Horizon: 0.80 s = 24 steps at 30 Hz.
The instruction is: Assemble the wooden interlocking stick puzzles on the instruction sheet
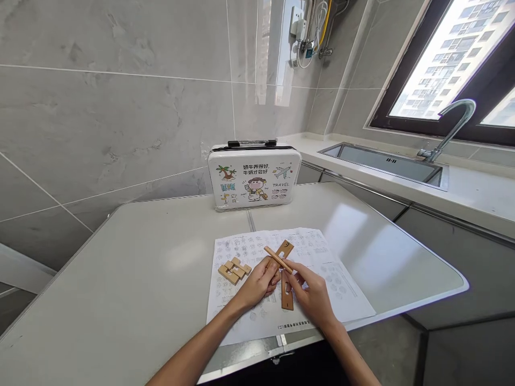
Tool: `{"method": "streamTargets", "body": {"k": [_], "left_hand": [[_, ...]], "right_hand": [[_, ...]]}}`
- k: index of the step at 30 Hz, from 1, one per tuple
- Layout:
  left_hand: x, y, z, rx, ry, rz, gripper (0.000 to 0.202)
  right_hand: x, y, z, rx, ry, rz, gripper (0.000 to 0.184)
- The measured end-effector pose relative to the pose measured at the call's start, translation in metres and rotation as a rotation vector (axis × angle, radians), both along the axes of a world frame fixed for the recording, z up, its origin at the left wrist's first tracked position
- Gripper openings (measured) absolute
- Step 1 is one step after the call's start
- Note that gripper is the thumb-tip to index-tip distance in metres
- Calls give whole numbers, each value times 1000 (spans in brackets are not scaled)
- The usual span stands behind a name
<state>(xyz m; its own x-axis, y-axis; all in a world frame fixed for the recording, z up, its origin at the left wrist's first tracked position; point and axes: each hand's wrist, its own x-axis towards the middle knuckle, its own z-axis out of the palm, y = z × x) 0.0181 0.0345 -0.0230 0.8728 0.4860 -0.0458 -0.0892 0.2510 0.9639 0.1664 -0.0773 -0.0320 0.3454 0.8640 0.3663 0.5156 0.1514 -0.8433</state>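
Above the printed paper sheet [338, 305], my left hand [259, 280] is closed around a flat wooden puzzle piece [286, 247] with a dark mark at its far end. My right hand [311, 292] pinches a narrow wooden puzzle piece [274, 254], seen edge-on and lying slantwise across the first. Below the fingers is a slotted wooden puzzle piece [287, 303], its upper end partly hidden by the right hand; whether it rests on the sheet I cannot tell. Left of my hands, several small wooden pieces [230, 275] sit in a cluster on the sheet.
A white case [237, 182] with cartoon prints stands upright at the back of the folding table [132, 268], near the tiled wall. To the right runs a counter [486, 187] with a sink [382, 161] and a curved faucet [454, 126] below a window.
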Motion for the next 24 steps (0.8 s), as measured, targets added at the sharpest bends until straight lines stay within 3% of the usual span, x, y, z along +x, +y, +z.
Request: {"method": "streamTargets", "body": {"k": [12, 19, 24], "left_hand": [[-1, -2, 8, 27, 24, -18, 46], [1, -3, 7, -4, 16, 47, 46], [2, -3, 8, 43, -18, 102, 46]], "right_hand": [[0, 0, 6, 1, -8, 44, 32], [3, 6, -1, 0, -116, -121, 29], [6, 10, -8, -87, -236, -190, 22]]}}
